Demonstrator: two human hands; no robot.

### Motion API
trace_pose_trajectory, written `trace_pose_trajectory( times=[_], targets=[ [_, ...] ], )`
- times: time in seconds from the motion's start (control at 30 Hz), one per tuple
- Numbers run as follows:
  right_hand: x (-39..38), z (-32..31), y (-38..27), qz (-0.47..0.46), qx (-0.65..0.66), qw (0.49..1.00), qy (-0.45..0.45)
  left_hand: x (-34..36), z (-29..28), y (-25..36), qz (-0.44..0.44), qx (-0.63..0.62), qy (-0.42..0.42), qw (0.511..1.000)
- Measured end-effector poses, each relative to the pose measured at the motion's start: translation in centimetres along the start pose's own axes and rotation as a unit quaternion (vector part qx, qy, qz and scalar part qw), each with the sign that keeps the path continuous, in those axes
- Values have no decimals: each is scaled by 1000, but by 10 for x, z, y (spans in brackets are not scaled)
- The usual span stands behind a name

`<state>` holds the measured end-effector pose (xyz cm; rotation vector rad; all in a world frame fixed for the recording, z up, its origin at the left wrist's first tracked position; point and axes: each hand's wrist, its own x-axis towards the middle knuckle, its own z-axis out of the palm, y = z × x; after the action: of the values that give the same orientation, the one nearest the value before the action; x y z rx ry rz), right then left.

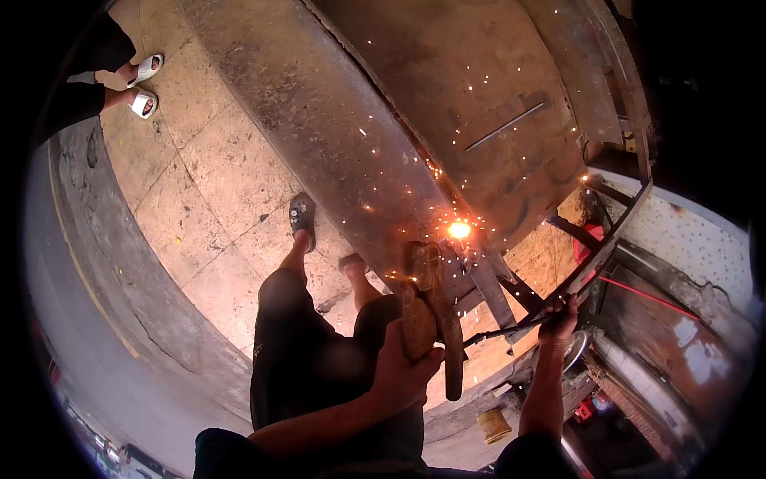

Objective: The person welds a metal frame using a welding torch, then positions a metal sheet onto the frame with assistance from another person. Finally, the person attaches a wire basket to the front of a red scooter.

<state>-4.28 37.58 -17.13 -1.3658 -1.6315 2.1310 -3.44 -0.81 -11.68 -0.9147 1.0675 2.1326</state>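
My left hand (405,367) is wrapped around a brown, worn, wooden-looking tool (453,351) made of two long pieces side by side; its exact kind is unclear. Just past its upper end, a bright welding spark (459,230) glows at the seam of a large steel sheet piece (351,136), throwing off sparks. Farther right, my right hand (558,319) is closed on a thin black rod or cable (503,331), beside the corner of a metal frame (614,231). Whether its fingers also grip the frame is hidden.
A thin metal rod (505,126) lies on the brown sheet. Another person's feet in white sandals (144,102) stand on the tiled floor (207,184) at the far left. To the right are a white speckled panel (686,231) and a red strip (650,297). A yellowish block (494,425) sits low.
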Motion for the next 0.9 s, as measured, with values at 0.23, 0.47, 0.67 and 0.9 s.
trace_pose_trajectory(
  times=[0.23,0.47,0.67,0.9],
  targets=[
    [-6,6,-1,-2,-4,1000,21,-79,24,-37,3,44,-30,999],
    [-10,-62,-28,32,-88,995,-15,-120,25,-89,-5,75,-123,990],
    [-13,-69,-13,-17,-181,983,33,-143,-6,-154,-31,-109,-124,986],
    [19,-81,12,-29,-154,987,25,-145,11,-217,87,-246,-51,964]
  ],
)
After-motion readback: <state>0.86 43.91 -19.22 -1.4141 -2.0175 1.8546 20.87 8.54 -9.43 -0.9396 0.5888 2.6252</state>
